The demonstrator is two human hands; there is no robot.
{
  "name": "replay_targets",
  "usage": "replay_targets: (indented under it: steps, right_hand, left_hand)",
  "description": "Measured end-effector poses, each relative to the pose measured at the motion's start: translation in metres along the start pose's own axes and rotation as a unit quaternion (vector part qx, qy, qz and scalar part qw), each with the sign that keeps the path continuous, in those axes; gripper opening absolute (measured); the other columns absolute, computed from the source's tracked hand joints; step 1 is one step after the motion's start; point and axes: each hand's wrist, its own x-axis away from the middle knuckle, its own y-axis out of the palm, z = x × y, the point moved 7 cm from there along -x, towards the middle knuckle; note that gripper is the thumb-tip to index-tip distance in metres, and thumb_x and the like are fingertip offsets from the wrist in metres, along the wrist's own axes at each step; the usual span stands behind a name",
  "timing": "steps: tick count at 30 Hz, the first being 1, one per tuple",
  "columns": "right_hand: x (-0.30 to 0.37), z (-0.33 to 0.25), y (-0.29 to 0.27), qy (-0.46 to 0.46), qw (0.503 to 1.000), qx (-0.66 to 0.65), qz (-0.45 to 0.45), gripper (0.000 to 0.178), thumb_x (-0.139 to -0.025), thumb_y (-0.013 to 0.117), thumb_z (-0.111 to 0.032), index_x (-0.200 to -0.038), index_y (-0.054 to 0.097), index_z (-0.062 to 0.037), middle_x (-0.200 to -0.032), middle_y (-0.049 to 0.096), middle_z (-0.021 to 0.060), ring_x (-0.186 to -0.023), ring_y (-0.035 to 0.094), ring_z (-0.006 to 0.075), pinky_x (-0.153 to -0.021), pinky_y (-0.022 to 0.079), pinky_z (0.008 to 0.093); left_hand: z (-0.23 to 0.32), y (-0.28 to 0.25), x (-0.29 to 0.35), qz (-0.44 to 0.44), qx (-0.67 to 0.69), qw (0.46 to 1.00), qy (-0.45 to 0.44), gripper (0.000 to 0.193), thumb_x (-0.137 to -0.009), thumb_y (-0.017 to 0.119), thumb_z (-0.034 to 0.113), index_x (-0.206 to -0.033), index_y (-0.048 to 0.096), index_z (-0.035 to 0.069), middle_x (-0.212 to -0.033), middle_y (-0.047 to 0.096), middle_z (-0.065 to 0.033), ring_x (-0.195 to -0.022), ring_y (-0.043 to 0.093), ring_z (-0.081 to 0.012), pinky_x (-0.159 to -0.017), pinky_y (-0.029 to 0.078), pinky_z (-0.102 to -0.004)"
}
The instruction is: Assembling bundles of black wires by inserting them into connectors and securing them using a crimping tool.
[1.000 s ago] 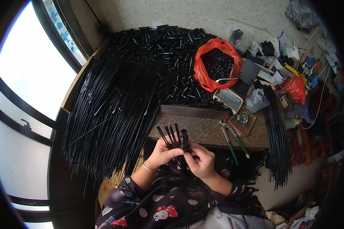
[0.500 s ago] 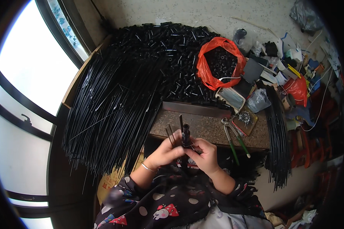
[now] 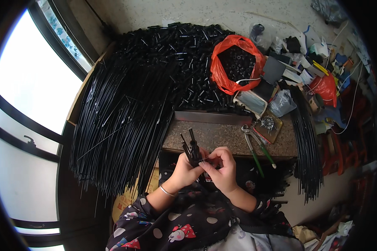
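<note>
My left hand (image 3: 181,172) is closed around a black tubular fitting (image 3: 193,149) and thin black rods (image 3: 184,142) whose tips stick up past the fingers. Close against it, my right hand (image 3: 225,172) has its thumb and fingertips pinched together at the fitting's side. Thin silvery pin-like pieces (image 3: 205,159) show at those fingertips; they are too small to make out fully. The lower part of the fitting is hidden by the hands. Both hands are in front of the bench edge, over my lap.
Long black rods (image 3: 121,121) overhang the bench at left, and another bundle (image 3: 306,146) hangs at right. Black fittings (image 3: 176,50) are heaped behind a metal strip (image 3: 213,118). A red bag (image 3: 218,77), green-handled pincers (image 3: 256,148) and a tray of metal pins (image 3: 274,134) lie rightward.
The fitting and rods have shifted slightly left and now lean left. My right fingers have risen and pinch at its side, where thin silvery pieces show. The whole view has shifted slightly.
</note>
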Motion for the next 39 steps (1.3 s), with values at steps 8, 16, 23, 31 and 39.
replay_targets:
  steps: [8, 16, 23, 31, 39]
  right_hand:
    - [-0.006, 0.033, 0.008, 0.214, 0.947, -0.183, -0.153, 0.026, -0.070, 0.074, -0.006, -0.080, 0.050, -0.0049, -0.068, 0.048, -0.0033, -0.061, 0.047, 0.0036, -0.052, 0.040, 0.0185]
    - [-0.003, 0.037, 0.007, 0.213, 0.941, -0.219, -0.144, 0.028, -0.071, 0.074, -0.007, -0.084, 0.050, -0.0047, -0.074, 0.049, -0.0040, -0.064, 0.046, 0.0028, -0.058, 0.039, 0.0163]
    - [0.001, 0.015, 0.000, 0.125, 0.971, -0.138, -0.150, 0.023, -0.075, 0.071, -0.007, -0.083, 0.050, -0.0041, -0.069, 0.056, -0.0008, -0.060, 0.053, 0.0044, -0.054, 0.044, 0.0189]
    - [-0.004, -0.011, -0.005, 0.150, 0.953, -0.216, -0.149, 0.024, -0.072, 0.073, -0.007, -0.085, 0.053, -0.0028, -0.075, 0.056, 0.0022, -0.065, 0.055, 0.0092, -0.056, 0.044, 0.0231]
    - [-0.014, -0.132, -0.048, -0.274, 0.938, 0.200, -0.067, 0.028, -0.062, 0.069, 0.002, -0.090, 0.064, 0.0006, -0.080, 0.059, 0.0103, -0.069, 0.056, 0.0258, -0.061, 0.047, 0.0335]
  left_hand:
    - [0.002, 0.005, 0.002, 0.011, 0.007, 1.000, -0.008, 0.015, -0.071, 0.058, -0.008, -0.080, 0.052, 0.002, -0.075, 0.052, 0.0003, -0.070, 0.048, -0.0066, -0.060, 0.042, -0.0227]
    - [-0.001, 0.004, -0.002, -0.065, -0.042, 0.996, -0.045, 0.021, -0.071, 0.061, -0.007, -0.087, 0.052, 0.001, -0.079, 0.051, -0.0002, -0.077, 0.051, -0.0095, -0.069, 0.044, -0.0242]
    - [0.002, 0.010, 0.004, -0.081, -0.001, 0.996, -0.032, 0.019, -0.072, 0.062, -0.006, -0.086, 0.051, 0.001, -0.076, 0.056, -0.0031, -0.072, 0.057, -0.0102, -0.064, 0.048, -0.0232]
    - [0.015, 0.022, 0.014, -0.007, 0.048, 0.999, 0.007, 0.023, -0.072, 0.058, -0.007, -0.092, 0.051, 0.001, -0.076, 0.058, -0.0018, -0.070, 0.056, -0.0093, -0.064, 0.047, -0.0238]
    - [0.114, 0.028, -0.012, 0.001, -0.064, 0.992, 0.107, 0.012, -0.076, 0.062, 0.000, -0.085, 0.054, 0.003, -0.075, 0.057, -0.0035, -0.067, 0.053, -0.0095, -0.061, 0.044, -0.0234]
